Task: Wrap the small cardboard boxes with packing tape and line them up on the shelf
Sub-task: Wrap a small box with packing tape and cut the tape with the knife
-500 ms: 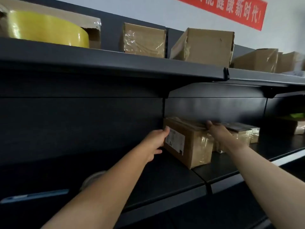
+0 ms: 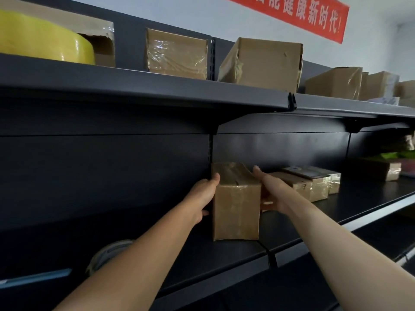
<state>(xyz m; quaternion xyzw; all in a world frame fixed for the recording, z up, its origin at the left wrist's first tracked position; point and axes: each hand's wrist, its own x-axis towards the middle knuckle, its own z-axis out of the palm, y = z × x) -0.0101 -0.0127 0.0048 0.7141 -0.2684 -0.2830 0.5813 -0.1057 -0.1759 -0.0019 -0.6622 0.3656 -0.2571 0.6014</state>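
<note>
Head camera: left hand point(image 2: 203, 196) and right hand point(image 2: 272, 192) grip a taped cardboard box point(image 2: 235, 212) from either side as it stands upright on the middle shelf point(image 2: 224, 258). Flatter boxes point(image 2: 305, 185) lie just right of it, and a yellow tape roll point(image 2: 45, 46) sits on the upper shelf point(image 2: 157, 86).

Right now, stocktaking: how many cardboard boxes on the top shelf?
5 cardboard boxes: one behind the yellow tape roll, one right of it, one angled, two far right; more may hide beyond.
</note>
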